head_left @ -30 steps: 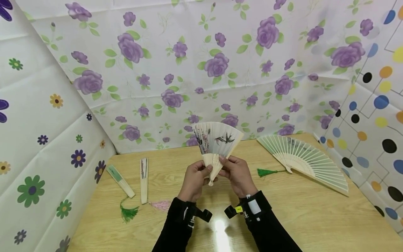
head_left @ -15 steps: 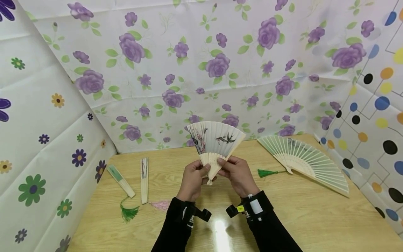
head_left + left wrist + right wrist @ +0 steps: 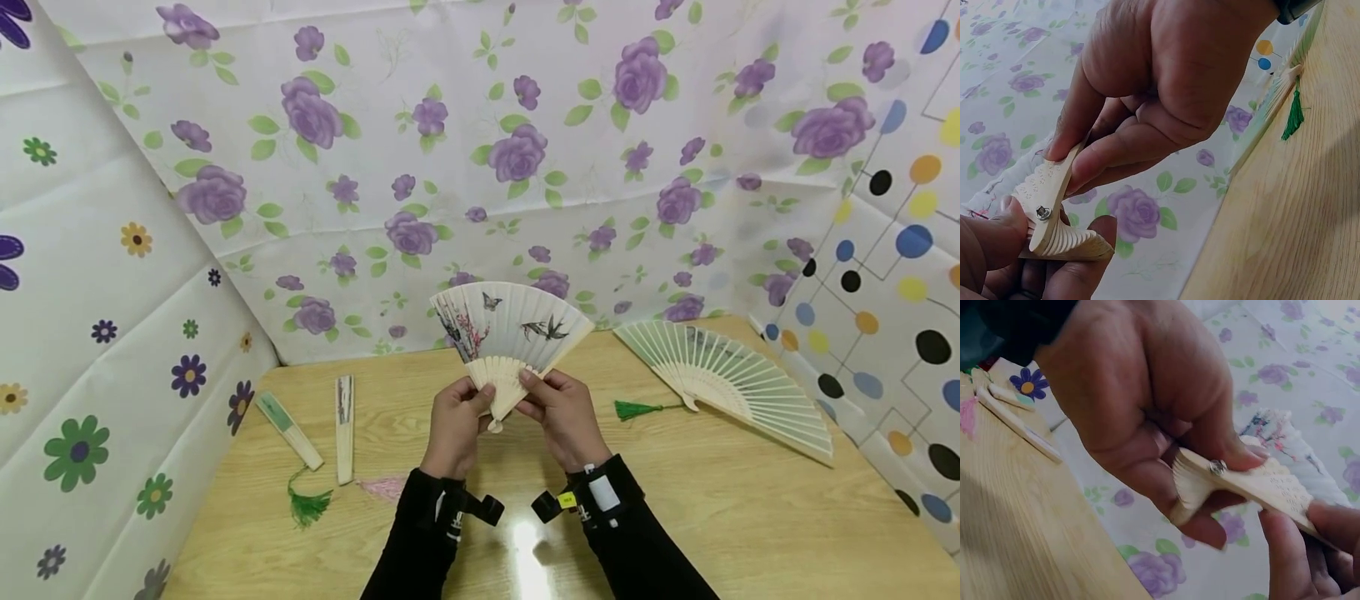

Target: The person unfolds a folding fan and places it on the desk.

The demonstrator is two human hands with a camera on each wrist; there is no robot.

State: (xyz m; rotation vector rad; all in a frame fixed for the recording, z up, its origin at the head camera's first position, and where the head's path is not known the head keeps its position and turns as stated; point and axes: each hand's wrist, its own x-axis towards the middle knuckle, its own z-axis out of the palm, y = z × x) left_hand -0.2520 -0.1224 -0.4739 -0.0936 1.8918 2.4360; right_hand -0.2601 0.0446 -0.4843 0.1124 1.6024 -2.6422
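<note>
A pale folding fan (image 3: 517,329), partly spread, is held up over the table in both hands. Its leaf carries pink blossoms, a butterfly and dark swallows. On the left, my left hand (image 3: 456,427) pinches the wooden ribs, thumb in front, close to the pivot. My right hand (image 3: 567,415) grips the ribs at the fan's right edge between thumb and fingers. Seen from the left wrist, a metal rivet (image 3: 1043,213) joins the ribs, and the right hand (image 3: 1166,69) is across from it. In the right wrist view, the left hand (image 3: 1141,394) clasps the pivot end.
On the wooden table (image 3: 750,533), a fully spread green fan (image 3: 742,392) with a green tassel (image 3: 637,409) lies at right. A folded green fan (image 3: 290,430) and a folded white fan (image 3: 344,429) lie at left, beside a pink tassel (image 3: 384,488). Flowered cloth (image 3: 360,150) hangs behind.
The held fan has spread wider, its left edge swinging further left and a butterfly coming into sight on the leaf. Both hands keep their grip; the folded and green fans stay put.
</note>
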